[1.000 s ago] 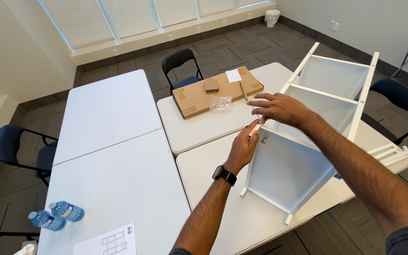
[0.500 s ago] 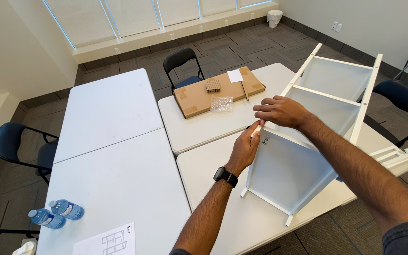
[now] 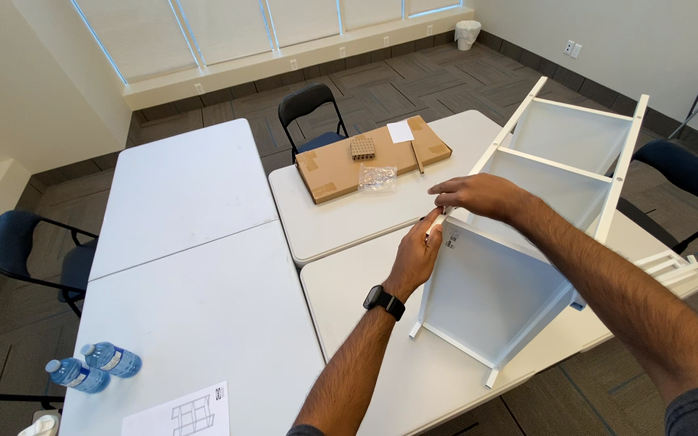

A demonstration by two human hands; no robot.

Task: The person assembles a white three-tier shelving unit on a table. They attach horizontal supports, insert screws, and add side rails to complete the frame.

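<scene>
Hands meet at the near upper corner of a white shelf unit [image 3: 527, 242] that lies tipped on its side on the desk [image 3: 365, 323]. Left hand [image 3: 418, 252], a black watch [image 3: 384, 301] on its wrist, presses its curled fingers against the front edge of the unit's corner post; whether it pinches anything small there is too hidden to tell. Right hand [image 3: 474, 195] lies over the top of the same corner, fingers extended and close together, fingertips touching the post just above the left hand. Beyond the shelf unit, on the next desk, lies a flat cardboard box [image 3: 341, 165] with a small clear bag [image 3: 378, 178] against its near edge. Far to the left of the shelf unit, two water bottles [image 3: 90, 367] lie beside a printed instruction sheet [image 3: 179, 413]
</scene>
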